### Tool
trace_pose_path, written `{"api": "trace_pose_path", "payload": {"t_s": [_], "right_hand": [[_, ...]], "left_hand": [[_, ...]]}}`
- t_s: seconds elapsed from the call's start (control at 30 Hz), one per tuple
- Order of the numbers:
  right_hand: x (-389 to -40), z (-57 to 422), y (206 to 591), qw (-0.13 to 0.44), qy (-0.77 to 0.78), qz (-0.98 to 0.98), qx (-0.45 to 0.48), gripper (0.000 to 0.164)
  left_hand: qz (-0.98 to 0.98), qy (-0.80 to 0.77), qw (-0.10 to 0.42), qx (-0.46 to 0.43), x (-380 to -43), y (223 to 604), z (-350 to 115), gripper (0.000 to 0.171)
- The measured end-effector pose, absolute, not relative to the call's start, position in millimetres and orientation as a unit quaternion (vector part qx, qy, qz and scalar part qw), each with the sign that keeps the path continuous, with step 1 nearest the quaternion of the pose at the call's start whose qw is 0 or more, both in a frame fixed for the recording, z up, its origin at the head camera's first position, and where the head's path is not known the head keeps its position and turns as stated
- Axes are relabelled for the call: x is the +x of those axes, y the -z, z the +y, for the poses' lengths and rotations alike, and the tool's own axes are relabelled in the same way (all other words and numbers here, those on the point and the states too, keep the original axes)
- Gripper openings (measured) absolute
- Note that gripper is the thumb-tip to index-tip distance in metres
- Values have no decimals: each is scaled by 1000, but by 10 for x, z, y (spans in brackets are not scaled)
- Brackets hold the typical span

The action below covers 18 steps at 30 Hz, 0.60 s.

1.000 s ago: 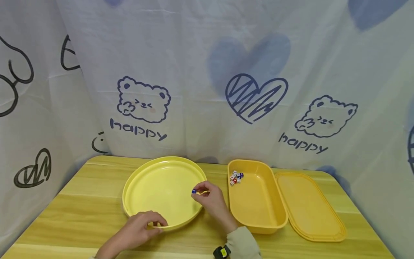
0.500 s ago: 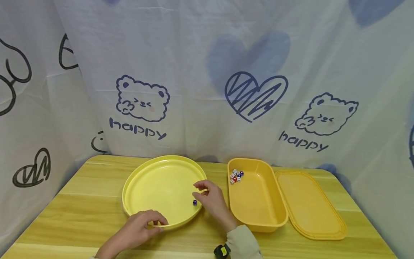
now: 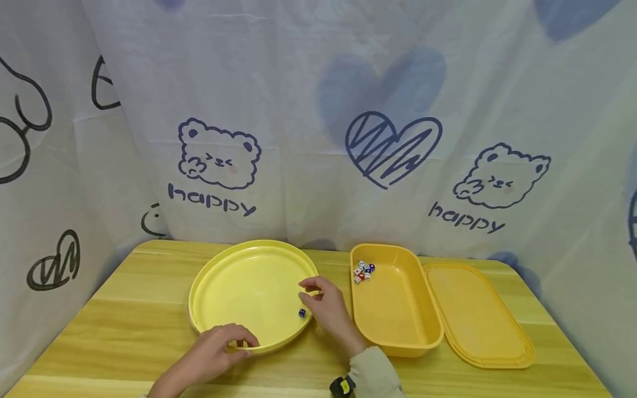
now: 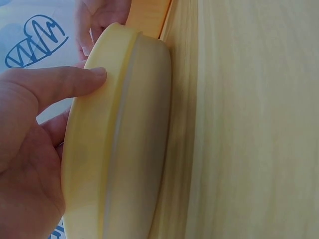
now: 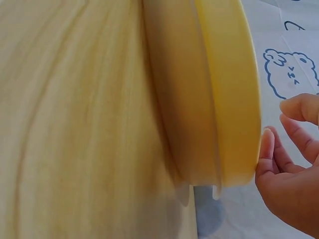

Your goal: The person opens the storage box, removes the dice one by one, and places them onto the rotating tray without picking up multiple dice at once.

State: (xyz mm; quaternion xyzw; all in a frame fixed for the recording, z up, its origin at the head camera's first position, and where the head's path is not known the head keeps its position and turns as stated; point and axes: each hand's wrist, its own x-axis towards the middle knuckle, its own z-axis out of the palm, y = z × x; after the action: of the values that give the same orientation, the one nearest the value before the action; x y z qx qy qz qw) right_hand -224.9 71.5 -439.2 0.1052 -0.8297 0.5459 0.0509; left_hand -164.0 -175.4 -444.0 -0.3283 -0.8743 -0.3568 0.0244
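Observation:
A round yellow tray (image 3: 239,293) lies on the wooden table at centre left. My left hand (image 3: 219,347) holds its near rim; in the left wrist view the thumb (image 4: 84,82) presses the outer wall while the fingers reach over the inside. One dark blue die (image 3: 302,313) rests inside the tray near its right edge. Just above that die, my right hand (image 3: 329,307) hovers over the right rim, thumb and index finger parted with nothing between them. The right wrist view shows the fingertips (image 5: 268,137) beside the tray's wall (image 5: 237,99).
Right of the tray stands a deep orange-yellow box (image 3: 395,298), with several white, blue and red dice (image 3: 362,272) gathered at its left side. Its flat lid (image 3: 480,315) lies farther right, against the box. A printed cloth (image 3: 303,166) hangs behind the table.
The right hand has let go of the blue die, which dropped into the tray and shifted slightly right. The left hand stays on the rim.

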Motion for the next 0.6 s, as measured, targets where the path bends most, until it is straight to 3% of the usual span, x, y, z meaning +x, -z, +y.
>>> {"api": "trace_pose_path", "payload": {"t_s": [0.27, 0.6], "right_hand": [[-2190, 785, 4267, 66, -563, -815, 124, 18], [-2097, 904, 4042, 62, -575, -807, 123, 21]], "left_hand": [[-875, 361, 20, -324, -1637, 4450, -1758, 10], [-862, 367, 55, -344, -1633, 4512, -1753, 11]]}}
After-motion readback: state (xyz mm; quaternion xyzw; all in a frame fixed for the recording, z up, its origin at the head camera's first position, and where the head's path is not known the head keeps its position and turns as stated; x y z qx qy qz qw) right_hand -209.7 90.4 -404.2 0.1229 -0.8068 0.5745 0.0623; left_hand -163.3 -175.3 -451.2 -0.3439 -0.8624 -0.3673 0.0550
